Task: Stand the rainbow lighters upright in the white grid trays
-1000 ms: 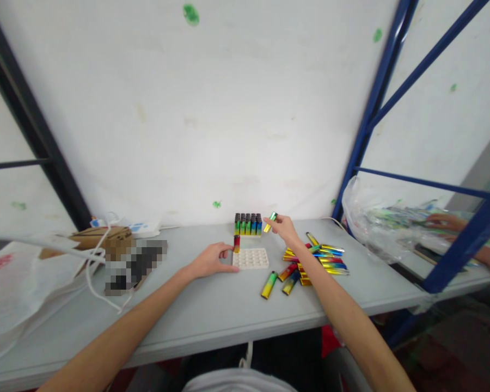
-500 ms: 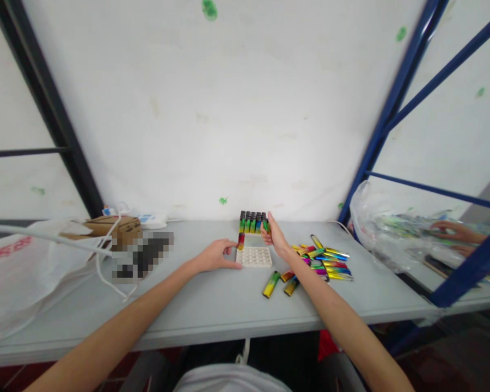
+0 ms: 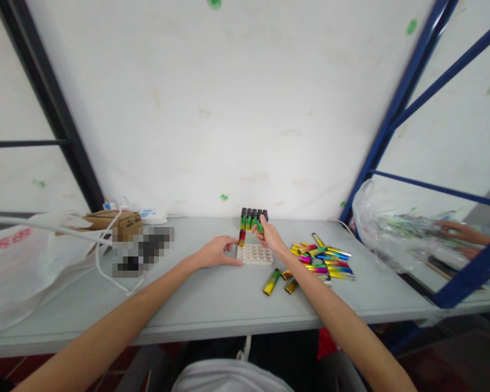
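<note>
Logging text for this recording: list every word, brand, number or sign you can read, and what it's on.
Nothing is legible enough to quote.
White plastic bag: red print, too blurred to read.
Cardboard box: dark marks, too small to read.
White item: blue print, too small to read.
Loose lighters: no lettering discernible.

Bright metallic shades over pale grey and white.
Beside the left hand (image 3: pixel 220 251), the tray (image 3: pixel 255 255) is off-white, and the upright lighter (image 3: pixel 242 238) there runs from red to gold. The held lighter (image 3: pixel 259 227) in the right hand (image 3: pixel 271 237) shows green. Beyond both hands, the lighter block (image 3: pixel 248 218) is green and yellow under black tops. To their right, the lighter pile (image 3: pixel 338 268) mixes gold, red, magenta, blue and green. The bench (image 3: pixel 212 305) beneath is grey.
</note>
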